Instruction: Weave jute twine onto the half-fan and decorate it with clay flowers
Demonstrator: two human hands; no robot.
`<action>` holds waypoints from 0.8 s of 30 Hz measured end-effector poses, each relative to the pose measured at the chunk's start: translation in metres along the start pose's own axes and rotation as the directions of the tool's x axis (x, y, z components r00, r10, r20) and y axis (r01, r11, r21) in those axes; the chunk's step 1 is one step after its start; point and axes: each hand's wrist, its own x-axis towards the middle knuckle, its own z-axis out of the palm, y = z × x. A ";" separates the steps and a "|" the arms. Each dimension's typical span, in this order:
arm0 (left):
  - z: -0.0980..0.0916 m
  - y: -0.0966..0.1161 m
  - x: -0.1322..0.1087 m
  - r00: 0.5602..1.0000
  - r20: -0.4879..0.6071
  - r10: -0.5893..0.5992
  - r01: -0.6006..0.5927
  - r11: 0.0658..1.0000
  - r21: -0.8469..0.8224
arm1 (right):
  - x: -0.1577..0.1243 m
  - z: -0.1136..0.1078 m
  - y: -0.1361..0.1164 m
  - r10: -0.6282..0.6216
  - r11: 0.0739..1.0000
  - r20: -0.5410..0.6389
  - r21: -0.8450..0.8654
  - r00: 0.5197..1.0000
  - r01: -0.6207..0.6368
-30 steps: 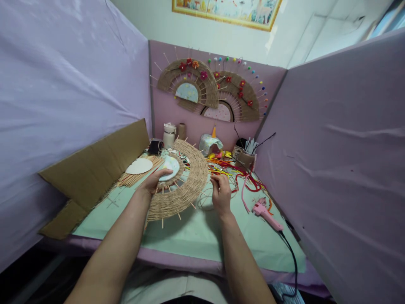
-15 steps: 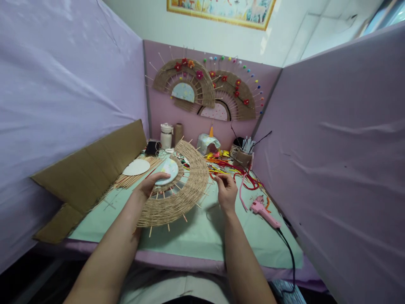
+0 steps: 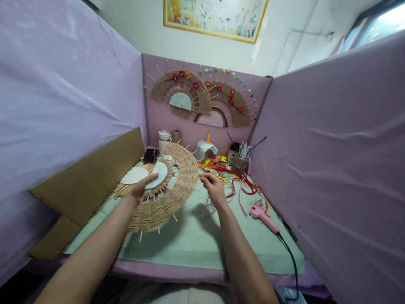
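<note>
My left hand [image 3: 142,188] is closed on a half-round woven fan [image 3: 182,181], its thumb lying over the pale blue patterned half-circle [image 3: 161,171] at the centre. Rows of brown twine form a wide band on the fan, and thin wooden sticks poke out past its outer rim. At that rim, on the right, my right hand [image 3: 215,188] pinches what looks like the loose twine [image 3: 209,202], part of which hangs below the fingers. The fan is held tilted above the green tabletop.
A pink glue gun [image 3: 264,217] with a black cable lies to the right. Coloured pipe cleaners [image 3: 245,185] spread behind it. Folded cardboard [image 3: 91,185], a white oval [image 3: 134,175] and thin sticks lie left. Two decorated fans [image 3: 180,88] hang on the back panel.
My right hand has moved left to the outer rim of the fan. The fan and my left hand appear slightly further left, while the view has tilted up a little.
</note>
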 end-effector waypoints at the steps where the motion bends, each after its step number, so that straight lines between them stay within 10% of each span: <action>1: -0.003 0.003 -0.001 1.000 -0.012 0.004 -0.004 1.000 0.014 | 0.005 0.007 -0.001 -0.017 1.000 0.013 -0.021 1.000 0.017; 8: -0.032 0.017 0.012 0.999 -0.024 0.038 -0.036 0.996 0.084 | 0.015 0.032 0.013 -0.096 0.983 0.033 -0.157 0.995 0.100; 24: -0.053 0.006 0.032 0.990 -0.122 -0.071 0.100 0.964 0.245 | 0.009 0.000 0.015 -0.114 0.945 -0.081 -0.316 0.990 0.083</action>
